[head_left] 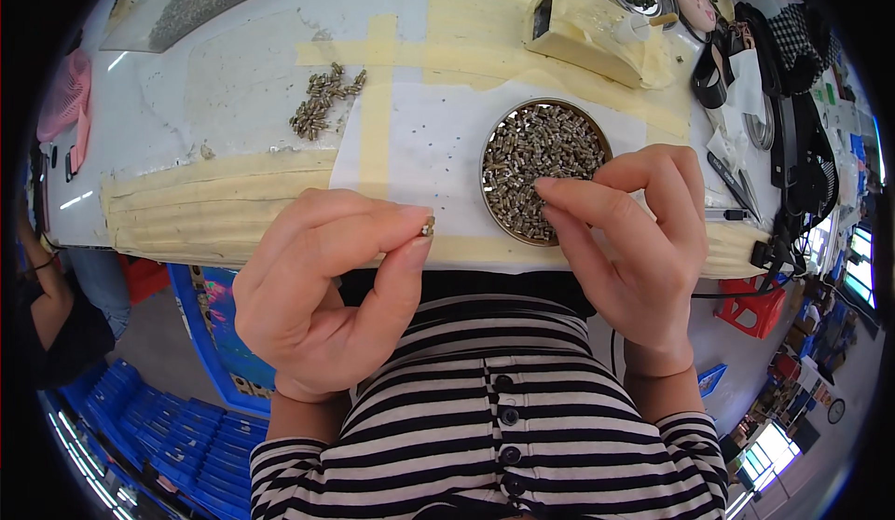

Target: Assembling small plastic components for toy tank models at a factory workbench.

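Pink mesh item (67,110): lying out by the left side of the desk (233,63), presumably clear of reach; bare surface to its right.
Loose pile (322,101): heaped well apart from the tin, likely against mixing; open room on its left.
Left hand (326,287): pinching one small metal piece (428,226) in a thumb-and-forefinger grip, probably because so tiny; near the taped front edge (214,189).
White sheet (410,138): laid flat under the tin, perhaps for showing up dropped bits; speckled, otherwise open between pile and tin.
Round tin (484,180): filled with similar pieces (536,152), contained by a raised rim; close to the front edge.
Right hand (643,250): slightly spread at the grip, over the tin's right side; cannot tell whether touching its contents.
Taped block (592,40): set behind the tin, leaving a gap.
Hand tools (732,184): lying beyond the right hand; cramped there.
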Tool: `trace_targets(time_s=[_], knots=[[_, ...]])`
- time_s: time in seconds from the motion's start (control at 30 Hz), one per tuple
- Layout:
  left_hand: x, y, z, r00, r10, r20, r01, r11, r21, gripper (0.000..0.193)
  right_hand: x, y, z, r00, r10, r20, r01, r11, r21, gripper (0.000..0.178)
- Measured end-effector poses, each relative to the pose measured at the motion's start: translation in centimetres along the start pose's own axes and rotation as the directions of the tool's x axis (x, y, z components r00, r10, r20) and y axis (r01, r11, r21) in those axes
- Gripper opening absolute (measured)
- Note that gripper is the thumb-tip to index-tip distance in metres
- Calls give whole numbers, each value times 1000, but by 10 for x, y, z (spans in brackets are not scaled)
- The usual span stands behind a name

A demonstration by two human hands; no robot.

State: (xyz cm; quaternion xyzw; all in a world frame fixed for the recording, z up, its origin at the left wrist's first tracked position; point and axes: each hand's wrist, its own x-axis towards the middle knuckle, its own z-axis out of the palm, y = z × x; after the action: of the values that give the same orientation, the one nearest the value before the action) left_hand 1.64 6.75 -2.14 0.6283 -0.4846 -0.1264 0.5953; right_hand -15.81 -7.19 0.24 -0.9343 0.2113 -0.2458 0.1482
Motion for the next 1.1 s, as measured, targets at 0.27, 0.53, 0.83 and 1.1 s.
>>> trace_targets(time_s=[0.27,0.53,0.83,1.1], knots=[[0,-5,1,1000,14,10,-14,1000,-3,20,4,2,0,999,42,11,-42,999,0,28],[0,-5,2,1000,16,5,-16,1000,6,21,3,3,-2,998,71,0,-70,997,33,27],[0,-5,5,1000,0,-12,0,1000,3,21,1,3,0,1000,20,-12,-19,999,45,28],[-1,-5,5,1000,-6,-24,6,1000,17,19,7,1,2,999,-37,4,37,998,46,26]])
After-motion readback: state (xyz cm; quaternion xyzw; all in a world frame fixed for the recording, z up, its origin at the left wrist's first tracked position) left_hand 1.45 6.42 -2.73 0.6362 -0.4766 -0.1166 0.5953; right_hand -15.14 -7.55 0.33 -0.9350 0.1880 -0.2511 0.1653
